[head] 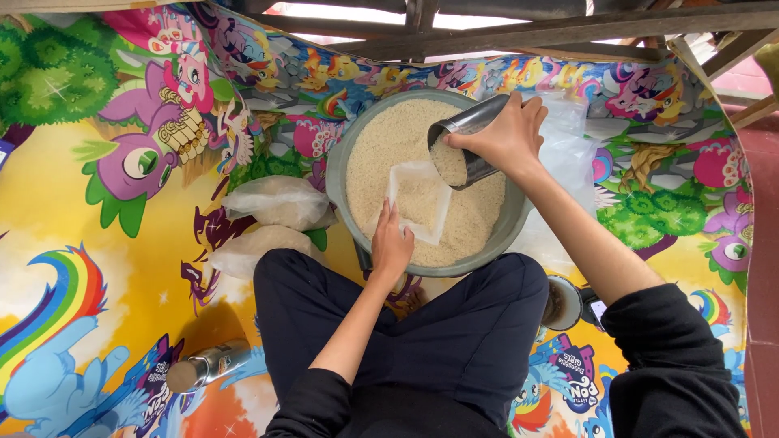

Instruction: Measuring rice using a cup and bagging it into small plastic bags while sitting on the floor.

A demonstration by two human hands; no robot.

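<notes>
Beside the rice basin (349,154), two filled bags (272,219), bottle (207,365)

Bright cartoon-printed mat (97,268) spread flat over the floor. Grey basin (345,166) of rice resting on it near the top middle. Just left of the basin, two filled clear bags (276,201). Well below and left of the basin, a metal bottle (209,365) lying on its side. Below right of the basin, a small cup (561,304).
</notes>
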